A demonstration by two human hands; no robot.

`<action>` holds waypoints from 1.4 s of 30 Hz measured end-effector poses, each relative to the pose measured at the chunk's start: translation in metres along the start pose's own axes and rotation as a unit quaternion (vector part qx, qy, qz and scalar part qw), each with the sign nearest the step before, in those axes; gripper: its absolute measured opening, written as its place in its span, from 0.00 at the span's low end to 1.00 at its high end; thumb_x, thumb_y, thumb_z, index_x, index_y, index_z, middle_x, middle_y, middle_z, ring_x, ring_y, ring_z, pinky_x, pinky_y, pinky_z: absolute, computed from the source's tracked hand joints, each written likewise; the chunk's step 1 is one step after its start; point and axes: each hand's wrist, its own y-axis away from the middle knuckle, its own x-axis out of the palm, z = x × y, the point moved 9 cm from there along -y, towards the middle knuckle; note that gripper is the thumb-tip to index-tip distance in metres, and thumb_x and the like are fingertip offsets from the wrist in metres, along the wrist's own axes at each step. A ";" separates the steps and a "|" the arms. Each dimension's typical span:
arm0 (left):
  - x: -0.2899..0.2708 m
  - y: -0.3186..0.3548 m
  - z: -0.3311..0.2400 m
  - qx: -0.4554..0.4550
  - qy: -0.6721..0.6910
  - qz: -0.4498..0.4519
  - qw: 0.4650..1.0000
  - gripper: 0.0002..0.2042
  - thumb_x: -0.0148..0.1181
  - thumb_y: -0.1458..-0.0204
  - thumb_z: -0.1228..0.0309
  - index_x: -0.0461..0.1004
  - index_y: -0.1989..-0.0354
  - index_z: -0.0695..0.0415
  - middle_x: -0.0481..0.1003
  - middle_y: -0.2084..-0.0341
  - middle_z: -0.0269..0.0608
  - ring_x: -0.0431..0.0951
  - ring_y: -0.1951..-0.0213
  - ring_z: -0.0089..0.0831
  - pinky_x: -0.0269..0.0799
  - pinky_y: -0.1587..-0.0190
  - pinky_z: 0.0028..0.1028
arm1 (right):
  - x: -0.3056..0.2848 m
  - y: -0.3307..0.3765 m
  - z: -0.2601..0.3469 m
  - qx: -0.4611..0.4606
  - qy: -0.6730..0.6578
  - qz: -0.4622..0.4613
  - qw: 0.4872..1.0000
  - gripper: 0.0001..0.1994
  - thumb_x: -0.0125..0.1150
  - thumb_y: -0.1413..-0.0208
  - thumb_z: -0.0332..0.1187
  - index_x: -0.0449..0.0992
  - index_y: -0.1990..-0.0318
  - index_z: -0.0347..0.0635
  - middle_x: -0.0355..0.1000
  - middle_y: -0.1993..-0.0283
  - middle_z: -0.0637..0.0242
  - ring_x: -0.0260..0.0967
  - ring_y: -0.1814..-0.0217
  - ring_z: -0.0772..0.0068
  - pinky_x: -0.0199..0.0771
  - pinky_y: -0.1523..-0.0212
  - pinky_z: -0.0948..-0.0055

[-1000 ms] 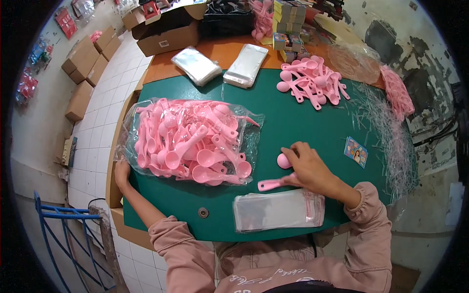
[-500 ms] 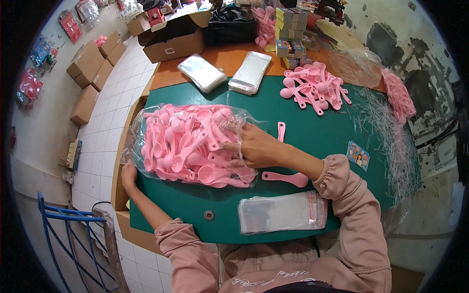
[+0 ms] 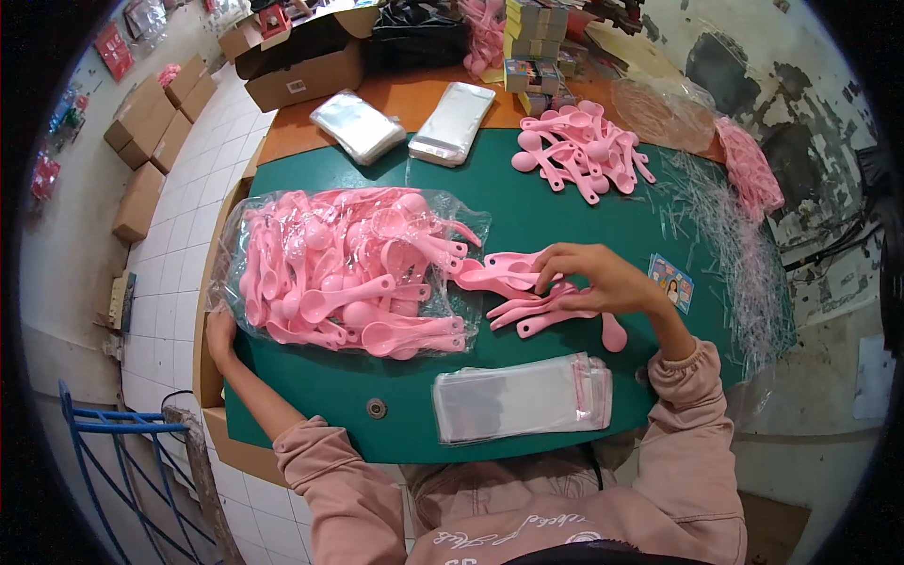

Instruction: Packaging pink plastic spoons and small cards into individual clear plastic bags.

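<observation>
Right hand [image 3: 582,273]: half-curled over pink round-bowled plastic spoons [image 3: 544,321], hold unclear; press lightly.
Left hand [image 3: 221,334]: at clear plastic bag [image 3: 226,275], grip unclear.

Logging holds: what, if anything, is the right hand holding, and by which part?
The right hand is at pink spoons; whether its grip holds any cannot be told.

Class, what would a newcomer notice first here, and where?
A clear plastic bag bulging with pink plastic spoons dominates the left of the dark-green tabletop. To its right, the right hand is over several loose pink spoons; a separate pink spoon heap lies farther back.
</observation>
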 end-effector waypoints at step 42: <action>0.002 0.019 -0.025 -0.025 -0.047 0.006 0.999 0.25 0.39 0.49 0.51 0.69 0.53 0.57 0.68 0.55 0.58 0.65 0.50 0.52 0.58 0.47 0.36 | 0.014 -0.011 -0.036 0.162 -0.216 0.020 0.963 0.15 0.47 0.42 0.41 0.65 0.60 0.36 0.65 0.62 0.64 0.63 0.63 0.75 0.64 0.63 0.77</action>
